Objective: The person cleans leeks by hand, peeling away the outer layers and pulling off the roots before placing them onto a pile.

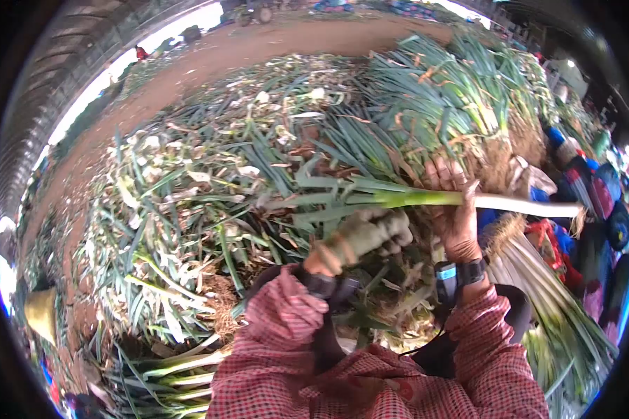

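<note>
A long green onion lies across the palm of my right hand, white root end to the right, leaves to the left. My thumb folds over its stalk, and the bare fingers reach up behind it. Just below the leaves is my left hand, in a greyish glove with bent fingers, smeared by motion. Its fingertips point right and down, apart from the stalk. Beside my right wrist, a pile of green onions with long white stalks slants down to the right.
Loose leaves and peelings cover the ground ahead and left. Bundled green onions with roots lie at the back right. More stalks lie at lower left, near a yellowish container. Colourful bags line the right side.
</note>
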Motion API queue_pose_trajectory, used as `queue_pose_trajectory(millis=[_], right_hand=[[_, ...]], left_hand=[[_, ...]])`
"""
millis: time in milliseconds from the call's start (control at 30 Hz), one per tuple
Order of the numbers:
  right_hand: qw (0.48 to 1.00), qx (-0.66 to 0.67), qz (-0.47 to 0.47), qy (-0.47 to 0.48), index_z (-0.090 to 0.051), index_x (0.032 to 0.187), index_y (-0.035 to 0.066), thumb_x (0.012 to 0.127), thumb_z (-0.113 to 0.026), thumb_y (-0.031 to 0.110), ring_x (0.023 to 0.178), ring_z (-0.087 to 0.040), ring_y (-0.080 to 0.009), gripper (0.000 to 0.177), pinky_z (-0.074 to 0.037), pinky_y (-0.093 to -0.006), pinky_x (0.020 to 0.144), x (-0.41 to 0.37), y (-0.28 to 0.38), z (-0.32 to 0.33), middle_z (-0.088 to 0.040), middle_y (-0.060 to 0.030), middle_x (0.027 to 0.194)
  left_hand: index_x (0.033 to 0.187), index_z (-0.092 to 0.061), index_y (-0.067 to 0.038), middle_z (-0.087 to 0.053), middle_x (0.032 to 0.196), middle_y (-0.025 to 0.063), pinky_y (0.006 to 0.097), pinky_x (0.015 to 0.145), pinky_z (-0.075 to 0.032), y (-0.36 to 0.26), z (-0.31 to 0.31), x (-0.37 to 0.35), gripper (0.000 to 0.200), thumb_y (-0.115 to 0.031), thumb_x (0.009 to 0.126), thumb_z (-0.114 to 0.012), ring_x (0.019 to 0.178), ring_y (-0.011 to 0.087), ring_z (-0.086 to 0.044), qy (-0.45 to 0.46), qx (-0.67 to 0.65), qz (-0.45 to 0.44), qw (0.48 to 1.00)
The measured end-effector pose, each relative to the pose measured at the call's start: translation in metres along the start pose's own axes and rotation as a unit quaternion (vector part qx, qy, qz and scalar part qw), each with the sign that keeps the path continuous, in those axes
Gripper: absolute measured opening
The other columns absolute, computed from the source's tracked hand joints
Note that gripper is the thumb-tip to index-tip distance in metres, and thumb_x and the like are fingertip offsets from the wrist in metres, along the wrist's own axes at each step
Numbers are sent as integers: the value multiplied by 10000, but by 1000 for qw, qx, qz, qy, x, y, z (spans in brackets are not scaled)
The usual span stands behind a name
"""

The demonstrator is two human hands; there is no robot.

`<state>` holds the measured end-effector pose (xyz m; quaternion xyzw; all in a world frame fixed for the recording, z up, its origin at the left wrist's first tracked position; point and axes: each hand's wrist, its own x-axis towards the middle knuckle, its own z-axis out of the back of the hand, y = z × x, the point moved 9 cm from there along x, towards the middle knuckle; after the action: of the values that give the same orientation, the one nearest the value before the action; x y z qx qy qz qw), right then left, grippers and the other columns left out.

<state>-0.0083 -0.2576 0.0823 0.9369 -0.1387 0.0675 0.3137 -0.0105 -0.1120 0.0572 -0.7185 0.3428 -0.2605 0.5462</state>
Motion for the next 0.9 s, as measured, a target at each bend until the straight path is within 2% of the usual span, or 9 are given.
queue_pose_trajectory(millis=[67,200,233,500,567,600,667,800,900], right_hand=[[998,-61,12,10,-416,1262,60,883,-465,505,1294,-331,-309,587,-276,-521,1053,-9,32,17,-388,-140,1368],[996,-85,24,-32,-406,1269,56,885,-477,490,1270,-364,-330,584,-308,-526,1033,-46,73,10,-410,-156,1344],[995,-87,23,-34,-403,1271,57,885,-479,489,1269,-365,-330,585,-310,-526,1032,-55,78,4,-417,-158,1337],[990,-124,58,18,-540,1125,41,880,-537,423,1221,-428,-340,454,-345,-515,1013,-112,109,-18,-557,-150,1181],[990,-126,59,-3,-566,1027,45,886,-532,413,1186,-461,-345,396,-343,-528,1014,-129,114,-26,-616,-128,1031],[990,-112,79,-17,-567,968,46,890,-527,408,1168,-478,-343,372,-349,-538,1009,-137,126,-28,-621,-114,954],[981,-138,129,-47,-555,844,59,904,-505,404,1128,-511,-331,354,-367,-559,989,-151,155,-38,-610,-94,831],[973,-148,142,-108,-537,883,53,903,-450,479,1113,-498,-298,435,-367,-575,988,-165,186,-23,-550,-73,854],[983,-128,104,-84,-565,999,-16,908,-468,445,1081,-545,-328,480,-433,-513,937,-162,167,-19,-640,-159,935]], left_hand=[[888,-569,-34,-595,738,36,200,612,-439,-49,26,-10,159,-189,898,-535,697,96,-568,-98,150,-199,963],[1020,-543,-47,-596,844,73,332,609,-454,-35,60,-8,300,-248,816,-634,719,225,-575,-290,360,-255,849],[1012,-539,-63,-614,892,110,356,646,-475,-31,34,-12,356,-250,751,-691,756,282,-608,-290,529,-255,756],[906,-571,-95,-574,884,102,426,701,-464,-19,-34,0,279,-70,637,-641,804,337,-560,-171,599,-290,726],[938,-601,-107,-606,889,103,394,688,-481,-26,-25,-16,289,-58,653,-613,806,319,-584,-227,533,-407,707],[855,-636,-103,-617,792,86,356,669,-481,0,25,6,129,-102,737,-584,728,255,-596,-240,355,-345,835],[729,-641,-107,-529,623,3,266,572,-437,95,168,34,173,-180,835,-525,584,120,-492,-374,-133,-117,910],[1239,-471,2,-583,1095,160,402,842,-444,-48,131,-49,495,-321,877,-567,899,273,-577,-464,277,-144,829],[1354,-307,17,-424,1302,220,387,1015,-314,-84,9,-59,725,-472,868,-530,1186,307,-429,-374,576,-384,616]])
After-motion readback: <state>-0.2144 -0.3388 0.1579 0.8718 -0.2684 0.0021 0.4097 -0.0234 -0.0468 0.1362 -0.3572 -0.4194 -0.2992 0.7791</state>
